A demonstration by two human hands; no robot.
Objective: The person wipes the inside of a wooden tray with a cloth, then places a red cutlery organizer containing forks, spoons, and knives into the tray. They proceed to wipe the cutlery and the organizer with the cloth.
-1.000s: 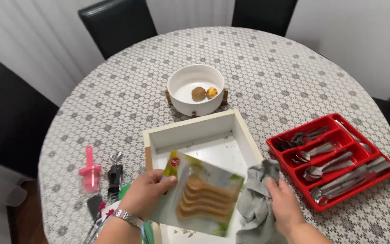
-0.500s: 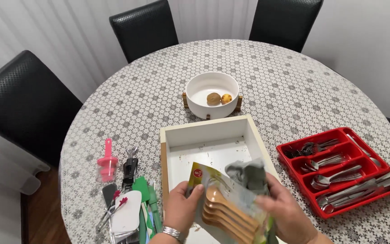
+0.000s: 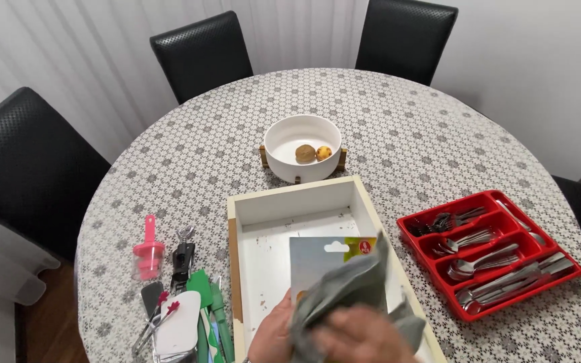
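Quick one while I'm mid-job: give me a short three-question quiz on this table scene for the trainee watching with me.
1. True or false: the red cutlery tray sits to the left of the white drawer.
2. How many small round items lie in the white bowl?
3. The grey cloth is pressed against which thing? A) the pink tool B) the carded pack C) the corkscrew

Key
1. False: it is to the drawer's right.
2. Two.
3. B: the right hand rubs the cloth over the pack, which the left hand holds above the drawer.
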